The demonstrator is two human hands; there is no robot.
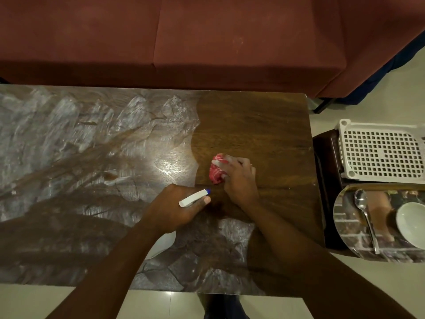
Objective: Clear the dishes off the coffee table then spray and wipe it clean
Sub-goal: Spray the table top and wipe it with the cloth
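Observation:
The dark wooden coffee table [264, 125] fills the middle of the view. Whitish smeared streaks cover its left and centre; the right part is plain brown wood. My right hand [239, 178] presses a bunched red-and-white cloth [217, 168] onto the plain wood near the right end. My left hand [174, 208] grips a white spray bottle [194, 198] with a blue nozzle tip, held just left of the cloth; the bottle's body shows below my wrist. A steel tray [349, 226] at the right holds a spoon [365, 217] and a white bowl [411, 223].
A dark red sofa [207, 38] runs along the table's far side. A white perforated plastic basket [379, 153] sits on a dark low stand right of the table, behind the tray. Pale tiled floor shows at the right and along the near edge, with my foot below.

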